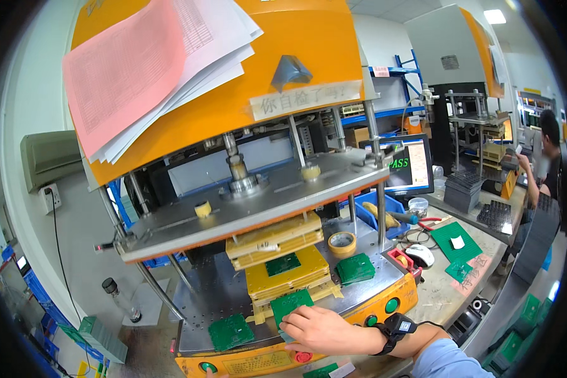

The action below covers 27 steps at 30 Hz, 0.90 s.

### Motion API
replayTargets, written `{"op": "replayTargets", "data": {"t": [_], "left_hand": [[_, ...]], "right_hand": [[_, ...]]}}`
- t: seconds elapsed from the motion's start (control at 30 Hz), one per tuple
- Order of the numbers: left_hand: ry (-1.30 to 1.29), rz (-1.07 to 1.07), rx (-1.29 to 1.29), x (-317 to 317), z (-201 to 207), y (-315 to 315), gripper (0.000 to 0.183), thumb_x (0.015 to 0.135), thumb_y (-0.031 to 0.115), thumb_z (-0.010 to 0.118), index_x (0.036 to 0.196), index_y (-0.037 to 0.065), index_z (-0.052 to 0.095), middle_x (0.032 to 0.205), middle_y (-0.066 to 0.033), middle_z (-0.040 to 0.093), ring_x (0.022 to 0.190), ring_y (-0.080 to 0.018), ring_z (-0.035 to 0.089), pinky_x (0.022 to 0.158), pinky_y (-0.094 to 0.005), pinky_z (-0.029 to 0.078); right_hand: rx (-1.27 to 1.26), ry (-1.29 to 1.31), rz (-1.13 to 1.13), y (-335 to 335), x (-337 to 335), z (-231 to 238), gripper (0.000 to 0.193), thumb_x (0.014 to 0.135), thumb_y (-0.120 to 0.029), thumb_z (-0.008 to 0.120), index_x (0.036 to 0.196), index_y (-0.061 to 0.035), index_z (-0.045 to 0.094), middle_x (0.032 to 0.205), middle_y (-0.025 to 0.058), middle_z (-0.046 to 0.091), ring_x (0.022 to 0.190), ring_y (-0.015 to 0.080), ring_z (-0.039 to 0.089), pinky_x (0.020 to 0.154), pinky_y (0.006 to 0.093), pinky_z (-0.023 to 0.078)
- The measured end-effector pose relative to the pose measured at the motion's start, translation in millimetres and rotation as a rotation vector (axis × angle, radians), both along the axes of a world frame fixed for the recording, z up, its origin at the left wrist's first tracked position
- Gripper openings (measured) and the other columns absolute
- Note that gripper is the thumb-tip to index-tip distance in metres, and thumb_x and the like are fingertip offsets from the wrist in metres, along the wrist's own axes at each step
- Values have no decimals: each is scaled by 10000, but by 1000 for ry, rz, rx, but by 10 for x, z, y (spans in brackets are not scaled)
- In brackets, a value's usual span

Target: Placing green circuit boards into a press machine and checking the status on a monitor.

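My right hand (pixel 315 329), with a black strap device on its wrist, grips a green circuit board (pixel 290 303) in front of the press fixture. Its fingers curl over the board's near edge. Of my left hand (pixel 216 374), just a fingertip or two show at the lower edge, by a green button (pixel 208 366); the rest is out of frame. Another green board (pixel 283 264) lies on the yellow lower fixture (pixel 258 280). Above it hangs the yellow upper fixture (pixel 277 242), under the metal press plate (pixel 252 211). Green board stacks lie left (pixel 230 332) and right (pixel 355 269) of the fixture.
A tape roll (pixel 342 244) sits right of the fixture. The right bench bears a monitor (pixel 409 165), a blue bin (pixel 378 214), a mouse (pixel 420 255) and a green panel (pixel 458 242). Steel posts (pixel 381 214) flank the press. A person (pixel 548 157) sits far right.
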State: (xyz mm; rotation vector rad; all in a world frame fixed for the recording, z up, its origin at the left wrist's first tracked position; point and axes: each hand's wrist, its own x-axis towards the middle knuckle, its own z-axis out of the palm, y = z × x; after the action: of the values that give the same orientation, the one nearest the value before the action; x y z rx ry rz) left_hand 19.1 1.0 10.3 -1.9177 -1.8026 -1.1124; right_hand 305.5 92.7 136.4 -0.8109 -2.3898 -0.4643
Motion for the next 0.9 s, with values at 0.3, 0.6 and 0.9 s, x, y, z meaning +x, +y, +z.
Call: {"op": "replayTargets", "data": {"t": [0.3,0.6,0.9], "left_hand": [[-134,-184,-208,47,48,18,201,942,209,592,890,18,627,889,-203,609,885,-408,557,842,-486,437],[-124,-191,-197,-21,-8,41,216,957,205,576,892,6,629,870,-203,618,852,-402,565,794,-478,445],[-97,-167,-232,-11,10,9,218,960,201,572,880,3,618,874,-213,609,856,-407,566,803,-478,450]], "right_hand": [[-14,-10,-11,36,11,-65,472,838,-372,706,1150,-34,603,1105,50,602,1030,208,571,878,295,494],[6,38,12,39,-30,-69,474,824,-348,713,1141,-16,594,1113,61,594,1037,218,566,883,302,486],[2,46,8,12,-23,-63,448,829,-346,708,1124,-28,596,1108,52,592,1037,210,565,883,297,482]]}}
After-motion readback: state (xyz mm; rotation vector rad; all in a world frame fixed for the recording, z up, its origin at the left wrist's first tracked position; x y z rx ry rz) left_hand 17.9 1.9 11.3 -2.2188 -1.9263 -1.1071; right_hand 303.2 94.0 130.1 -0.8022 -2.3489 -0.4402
